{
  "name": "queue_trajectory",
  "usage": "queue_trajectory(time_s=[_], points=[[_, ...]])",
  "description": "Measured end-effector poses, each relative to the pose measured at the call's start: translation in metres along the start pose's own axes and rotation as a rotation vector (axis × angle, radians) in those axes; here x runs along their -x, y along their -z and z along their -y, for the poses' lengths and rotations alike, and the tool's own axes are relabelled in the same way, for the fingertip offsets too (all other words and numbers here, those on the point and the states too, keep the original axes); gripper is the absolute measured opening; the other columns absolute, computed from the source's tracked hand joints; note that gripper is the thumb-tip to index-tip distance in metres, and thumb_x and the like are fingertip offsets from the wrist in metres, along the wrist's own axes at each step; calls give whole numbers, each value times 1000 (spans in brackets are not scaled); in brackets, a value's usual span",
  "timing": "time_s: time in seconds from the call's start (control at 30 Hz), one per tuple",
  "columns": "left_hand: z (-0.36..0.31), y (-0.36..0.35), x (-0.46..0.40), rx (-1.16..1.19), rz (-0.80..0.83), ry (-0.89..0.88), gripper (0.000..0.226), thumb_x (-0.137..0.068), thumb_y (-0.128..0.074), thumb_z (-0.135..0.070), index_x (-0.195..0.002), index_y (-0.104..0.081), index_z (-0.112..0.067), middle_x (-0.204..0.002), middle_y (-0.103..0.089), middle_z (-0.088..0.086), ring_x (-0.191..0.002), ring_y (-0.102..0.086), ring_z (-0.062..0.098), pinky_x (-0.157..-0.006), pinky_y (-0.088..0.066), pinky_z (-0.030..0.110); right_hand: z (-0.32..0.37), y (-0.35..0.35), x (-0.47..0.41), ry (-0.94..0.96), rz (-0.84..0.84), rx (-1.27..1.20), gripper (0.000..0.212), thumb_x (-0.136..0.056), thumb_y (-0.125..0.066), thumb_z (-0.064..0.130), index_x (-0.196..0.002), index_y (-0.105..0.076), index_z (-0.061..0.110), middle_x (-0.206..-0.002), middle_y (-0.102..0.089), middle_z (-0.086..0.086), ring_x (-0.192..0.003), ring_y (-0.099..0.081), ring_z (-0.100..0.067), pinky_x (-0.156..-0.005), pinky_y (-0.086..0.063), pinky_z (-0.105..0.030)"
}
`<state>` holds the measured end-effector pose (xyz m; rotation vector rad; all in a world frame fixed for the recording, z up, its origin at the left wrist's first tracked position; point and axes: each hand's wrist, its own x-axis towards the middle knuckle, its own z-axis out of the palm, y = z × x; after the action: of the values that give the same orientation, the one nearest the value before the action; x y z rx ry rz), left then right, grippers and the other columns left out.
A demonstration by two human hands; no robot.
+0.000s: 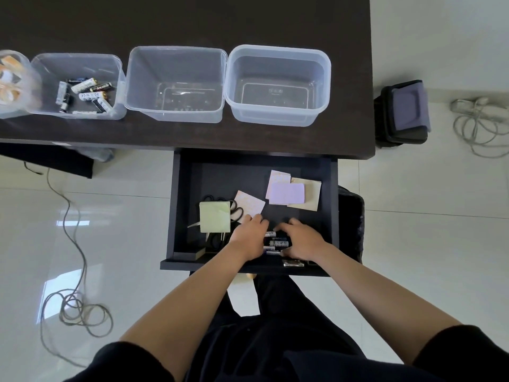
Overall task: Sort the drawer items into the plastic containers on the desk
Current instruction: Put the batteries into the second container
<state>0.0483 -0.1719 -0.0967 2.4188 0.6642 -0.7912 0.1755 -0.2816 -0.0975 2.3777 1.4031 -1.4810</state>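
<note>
The dark drawer (181,205) is pulled out under the desk. Both hands are inside it at the front. My left hand (249,235) and my right hand (300,238) flank a cluster of batteries (276,242), fingers curled around them; whether either hand grips one is unclear. Also in the drawer lie a green sticky-note pad (214,220), scissors (237,212) partly under it, a pink patterned note (249,205), a lilac note pad (286,193) and a beige card (311,198). On the desk stand four clear containers: one with batteries (82,92), two empty ones (176,84) (278,84).
A container with orange-white items (11,81) is cut off at the far left. A black bin with a purple lid (405,114) stands right of the desk (192,17). Cables lie on the white floor at left (74,307) and far right (479,125).
</note>
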Motion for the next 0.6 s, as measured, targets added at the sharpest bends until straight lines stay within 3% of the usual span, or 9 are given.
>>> queue_trajectory(time_s=[0.17, 0.33, 0.47, 0.6], points=[[12, -5, 7, 169, 8, 72, 34, -83, -52, -12, -117, -57, -16, -116, -54, 8, -113, -49, 30, -86, -47, 40, 3, 2, -1, 35, 26, 38, 63, -72, -75, 28, -127, -46, 32, -119, -49, -3, -103, -59, -28, -83, -52, -38], [16, -5, 10, 99, 60, 67, 28, -83, -56, -22, -109, -64, -28, -109, -64, -1, -110, -44, 25, -88, -48, 39, 9, 0, -3, 44, 74, 63, 45, -79, -69, 33, -120, -51, 28, -111, -47, -4, -96, -58, -29, -78, -49, -36], [18, -6, 9, 135, 98, -1, 24, -82, -59, -23, -104, -68, -25, -107, -68, -2, -105, -56, 22, -98, -40, 32, 9, -2, -5, 54, 111, 25, 35, -83, -65, 35, -116, -57, 27, -100, -49, 1, -94, -55, -22, -77, -45, -34], [20, -5, 10, 240, 116, 10, 25, -82, -61, -19, -106, -68, -21, -107, -69, -2, -102, -60, 19, -88, -45, 28, 8, -2, -7, 17, 132, -105, 35, -83, -66, 34, -117, -59, 27, -97, -56, 5, -89, -54, -16, -77, -44, -28]])
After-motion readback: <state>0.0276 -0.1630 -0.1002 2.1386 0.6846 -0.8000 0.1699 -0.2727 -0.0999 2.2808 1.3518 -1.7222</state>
